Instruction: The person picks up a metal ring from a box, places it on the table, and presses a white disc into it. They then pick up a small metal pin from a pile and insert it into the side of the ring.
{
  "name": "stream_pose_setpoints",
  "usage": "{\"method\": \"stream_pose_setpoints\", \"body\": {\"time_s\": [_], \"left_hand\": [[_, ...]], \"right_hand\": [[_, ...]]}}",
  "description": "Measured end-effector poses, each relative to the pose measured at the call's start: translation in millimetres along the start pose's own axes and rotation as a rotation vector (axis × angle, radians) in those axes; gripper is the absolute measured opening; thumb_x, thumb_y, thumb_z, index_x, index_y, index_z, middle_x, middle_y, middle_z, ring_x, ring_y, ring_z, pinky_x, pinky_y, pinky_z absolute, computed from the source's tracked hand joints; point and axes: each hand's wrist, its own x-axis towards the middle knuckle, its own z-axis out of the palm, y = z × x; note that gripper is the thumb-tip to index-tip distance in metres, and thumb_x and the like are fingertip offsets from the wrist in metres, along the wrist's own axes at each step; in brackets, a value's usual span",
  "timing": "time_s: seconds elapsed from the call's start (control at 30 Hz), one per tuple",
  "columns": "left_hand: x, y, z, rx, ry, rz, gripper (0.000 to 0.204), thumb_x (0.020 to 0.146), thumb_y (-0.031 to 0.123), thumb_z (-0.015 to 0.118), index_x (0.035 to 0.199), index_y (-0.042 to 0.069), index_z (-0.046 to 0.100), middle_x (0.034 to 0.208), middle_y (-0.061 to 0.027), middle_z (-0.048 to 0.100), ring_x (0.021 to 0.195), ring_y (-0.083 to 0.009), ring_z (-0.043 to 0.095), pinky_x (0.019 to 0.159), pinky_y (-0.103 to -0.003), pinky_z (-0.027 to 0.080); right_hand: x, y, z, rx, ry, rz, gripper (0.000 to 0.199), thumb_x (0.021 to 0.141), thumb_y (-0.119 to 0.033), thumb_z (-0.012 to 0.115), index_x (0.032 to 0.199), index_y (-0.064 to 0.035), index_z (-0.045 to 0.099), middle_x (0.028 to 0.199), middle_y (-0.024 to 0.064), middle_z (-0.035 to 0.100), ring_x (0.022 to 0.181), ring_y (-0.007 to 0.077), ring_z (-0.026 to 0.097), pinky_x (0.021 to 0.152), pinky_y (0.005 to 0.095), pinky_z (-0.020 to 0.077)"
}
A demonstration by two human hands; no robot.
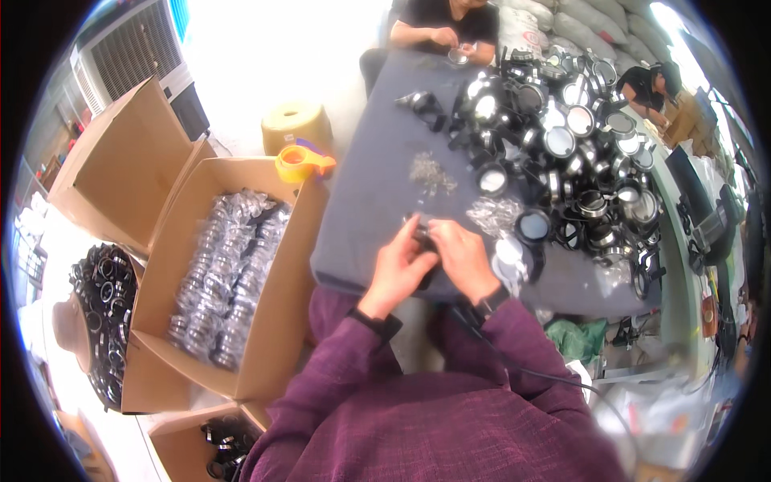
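Observation:
Close together over the near edge of the grey-covered table, my left hand and my right hand pinch a small dark piece with a metallic glint; its kind is too small and covered to tell. Both hands are closed, fingertips nearly meeting. Beyond them lies a small heap of thin metal bits. Just right of my right hand are a pile of shiny clear or silvery pieces and a round silver-faced part. A large heap of black parts with round silver rims covers the table's right side.
An open cardboard box at left holds rows of plastic-wrapped round parts. A yellow-orange tape dispenser rests on its far corner, before a yellow stool. A sack of black rings stands farther left. Another person works across the table.

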Motion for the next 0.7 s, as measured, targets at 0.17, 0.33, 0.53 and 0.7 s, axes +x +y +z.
{"method": "stream_pose_setpoints", "body": {"time_s": [0.17,0.33,0.53,0.7], "left_hand": [[0,0,-1,0.008,-0.014,0.003,0.064,0.084,-0.005,0.064,0.142,-0.001,0.037,0.086,0.0016,0.056,0.077,-0.0031,0.052,0.068,-0.02,0.045],[-3,9,1,0.013,-0.001,-0.018,0.057,0.083,-0.004,0.065,0.136,-0.002,0.044,0.086,0.0013,0.058,0.076,-0.0035,0.053,0.068,-0.02,0.046],[-2,2,0,-0.007,-0.003,-0.015,0.057,0.083,-0.004,0.065,0.136,-0.001,0.044,0.086,0.0009,0.059,0.076,-0.0038,0.054,0.067,-0.02,0.046],[1,9,3,-0.041,-0.023,-0.026,0.053,0.083,-0.004,0.064,0.133,-0.001,0.046,0.082,0.0025,0.057,0.071,-0.0022,0.053,0.061,-0.018,0.043]], "right_hand": [[-5,6,5,0.029,-0.019,-0.028,0.014,0.078,0.002,0.06,0.091,-0.0015,0.054,0.098,0.0167,0.066,0.089,0.0344,0.066,0.075,0.0381,0.0562],[-9,10,6,0.045,-0.025,-0.109,0.014,0.078,0.002,0.06,0.091,-0.0012,0.055,0.099,0.0168,0.066,0.09,0.0343,0.066,0.075,0.0378,0.0562],[-9,11,7,0.128,0.038,-0.092,0.017,0.077,0.004,0.061,0.093,-0.0014,0.055,0.099,0.0159,0.066,0.089,0.034,0.066,0.074,0.0365,0.0557],[-2,9,-2,0.108,-0.041,-0.099,0.012,0.079,0.0,0.058,0.09,-0.0022,0.054,0.099,0.0153,0.066,0.089,0.0332,0.066,0.073,0.0363,0.0551]]}}
